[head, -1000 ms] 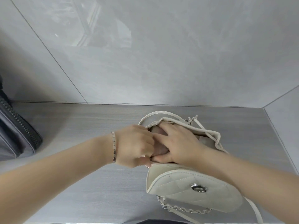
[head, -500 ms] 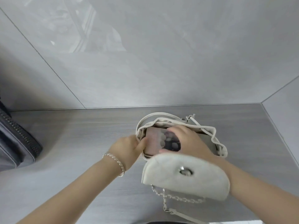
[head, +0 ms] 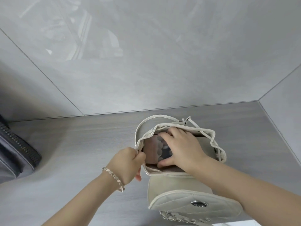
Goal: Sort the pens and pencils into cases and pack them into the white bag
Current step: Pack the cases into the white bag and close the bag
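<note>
Holding one white bag [head: 169,191] open, two hands, one case [head: 156,149] inside

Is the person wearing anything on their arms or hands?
Only one thing: a silver bracelet of small flat links circles the wrist of the left hand. The right hand has no ring or watch showing. Both forearms are bare, with no sleeves in view.

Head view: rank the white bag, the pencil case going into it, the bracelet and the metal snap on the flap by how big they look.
1. white bag
2. pencil case, partly hidden by the right hand and the bag's rim
3. bracelet on the left hand's wrist
4. metal snap

The last two look close in size; that order is unsure.
</note>
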Available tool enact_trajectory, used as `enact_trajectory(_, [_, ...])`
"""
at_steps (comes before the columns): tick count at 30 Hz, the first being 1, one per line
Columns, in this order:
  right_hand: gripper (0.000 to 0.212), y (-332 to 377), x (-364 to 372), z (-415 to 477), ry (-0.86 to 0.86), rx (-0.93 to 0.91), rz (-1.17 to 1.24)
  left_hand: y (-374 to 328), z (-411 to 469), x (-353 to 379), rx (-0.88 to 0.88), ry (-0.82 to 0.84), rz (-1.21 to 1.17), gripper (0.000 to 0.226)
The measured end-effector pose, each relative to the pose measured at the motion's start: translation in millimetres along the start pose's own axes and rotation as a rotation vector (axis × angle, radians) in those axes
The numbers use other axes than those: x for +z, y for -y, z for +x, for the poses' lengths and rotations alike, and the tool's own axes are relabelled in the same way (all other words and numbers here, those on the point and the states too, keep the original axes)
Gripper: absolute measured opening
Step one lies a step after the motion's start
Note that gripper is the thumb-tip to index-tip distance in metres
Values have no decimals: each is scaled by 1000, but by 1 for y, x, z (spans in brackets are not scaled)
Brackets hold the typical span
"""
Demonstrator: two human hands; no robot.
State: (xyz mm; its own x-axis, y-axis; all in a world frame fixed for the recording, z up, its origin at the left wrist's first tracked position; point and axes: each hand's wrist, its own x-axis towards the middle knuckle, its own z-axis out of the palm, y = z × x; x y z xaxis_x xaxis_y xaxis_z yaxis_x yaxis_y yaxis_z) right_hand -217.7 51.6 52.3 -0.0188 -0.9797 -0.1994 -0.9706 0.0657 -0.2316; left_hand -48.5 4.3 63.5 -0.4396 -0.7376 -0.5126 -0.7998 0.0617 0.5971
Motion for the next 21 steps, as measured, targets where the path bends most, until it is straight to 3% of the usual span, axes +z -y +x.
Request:
enact_trajectory(5, [91,18,25,-2,-144,22,-74,0,1,11,-83,-69,-68,44])
enact_trajectory(8, [65,24,20,-11,-190,-111,-45,3,3,12,-106,-74,-81,45])
enact_trajectory(11, [35,16,-5,-26,49,-1,75,5,5,11,-144,-85,-157,46])
enact_trajectory(14, [49,-2,-8,-27,320,190,-18,3,6,10,-155,-78,-182,48])
enact_trajectory(19, [50,-18,4,-4,553,441,223,-1,5,11,-157,-46,-91,48])
enact_trajectory(21, [49,-19,5,0,556,463,227,-2,7,9,-161,-30,-50,48])
